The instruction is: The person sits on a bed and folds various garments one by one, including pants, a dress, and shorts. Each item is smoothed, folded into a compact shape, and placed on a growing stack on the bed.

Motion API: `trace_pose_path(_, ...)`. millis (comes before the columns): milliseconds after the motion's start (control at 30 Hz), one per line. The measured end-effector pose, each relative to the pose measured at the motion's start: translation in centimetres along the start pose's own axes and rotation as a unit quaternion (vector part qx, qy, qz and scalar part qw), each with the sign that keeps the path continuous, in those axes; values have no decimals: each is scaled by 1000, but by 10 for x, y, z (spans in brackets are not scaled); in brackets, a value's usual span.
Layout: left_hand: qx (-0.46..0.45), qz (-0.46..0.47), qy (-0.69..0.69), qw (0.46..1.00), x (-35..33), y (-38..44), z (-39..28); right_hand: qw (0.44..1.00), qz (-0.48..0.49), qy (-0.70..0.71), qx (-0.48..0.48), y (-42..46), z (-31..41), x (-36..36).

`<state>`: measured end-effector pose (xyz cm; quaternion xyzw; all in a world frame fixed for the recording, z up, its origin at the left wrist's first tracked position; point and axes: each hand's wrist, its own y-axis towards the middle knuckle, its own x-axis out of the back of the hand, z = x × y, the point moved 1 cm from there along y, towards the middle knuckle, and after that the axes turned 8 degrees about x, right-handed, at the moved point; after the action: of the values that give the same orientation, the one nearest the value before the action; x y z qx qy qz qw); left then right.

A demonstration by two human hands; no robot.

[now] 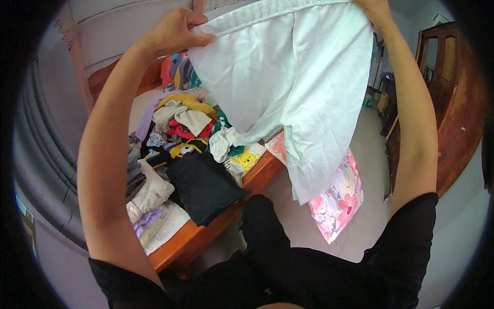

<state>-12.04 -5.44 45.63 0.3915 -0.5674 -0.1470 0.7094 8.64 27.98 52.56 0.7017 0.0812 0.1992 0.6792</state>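
Note:
A pair of white trousers or shorts hangs spread out in front of me, its waistband uppermost. My left hand pinches one end of the waistband between thumb and fingers. At the other end, my right hand grips the band, partly cut off by the top of the view. One leg of the garment drapes down in front of a floral plastic bag. Behind and below the cloth, a heap of mixed clothes lies on a bed, with a folded black garment at its near edge.
The orange wooden bed frame runs diagonally below the clothes. Folded clothes are stacked at the left, near a grey curtain. A brown wooden cabinet stands at the right, beyond the tiled floor.

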Motion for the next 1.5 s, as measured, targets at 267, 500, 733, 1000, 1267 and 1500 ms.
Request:
trace_pose_path(267,-53,-393,258,881,79,53,-79,991,-102,-83,-15,34,41,76)
trace_pose_path(500,-27,-280,319,905,45,71,-73,977,-18,-207,-45,6,25,77)
trace_pose_path(733,-80,-248,280,924,35,53,-72,998,21,-66,13,-3,-25,75)
trace_pose_path(1000,-192,-124,282,932,-36,-24,-104,911,-43,253,-322,-60,-86,0)
trace_pose_path(1267,-58,194,121,972,-109,-136,-147,692,-74,571,-437,-152,-72,-116)
trace_pose_path(1500,237,259,-221,910,-121,-111,-99,597,-59,615,-511,-185,-99,-150)
